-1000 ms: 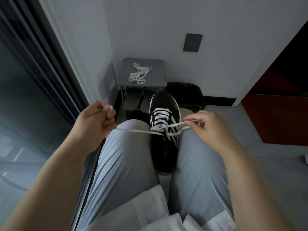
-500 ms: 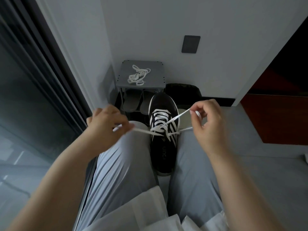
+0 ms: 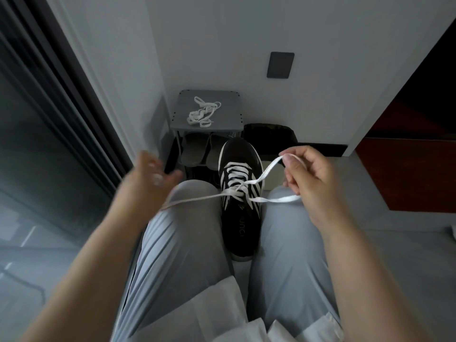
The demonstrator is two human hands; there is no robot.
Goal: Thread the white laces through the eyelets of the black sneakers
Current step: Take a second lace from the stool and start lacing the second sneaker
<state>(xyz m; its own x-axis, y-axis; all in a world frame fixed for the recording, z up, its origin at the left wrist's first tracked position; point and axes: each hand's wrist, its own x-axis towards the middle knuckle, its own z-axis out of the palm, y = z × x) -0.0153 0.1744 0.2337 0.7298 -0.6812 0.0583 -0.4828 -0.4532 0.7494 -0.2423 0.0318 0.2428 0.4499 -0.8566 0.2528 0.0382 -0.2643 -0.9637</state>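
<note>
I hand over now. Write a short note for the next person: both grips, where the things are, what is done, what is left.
Left grip: blurred, fingers spread, seems to hold nothing.
Right grip: pinches a loop of lace.
Sneaker stands between the knees; spare lace lies on the shelf.
Done: rows laced, ends crossed.
Left: finish this sneaker; spare lace is unused.

"UNC" on the black sneaker (image 3: 240, 218)

Dim, cool light; left hand (image 3: 150, 178) motion-blurred; wide-angle bending at edges.
</note>
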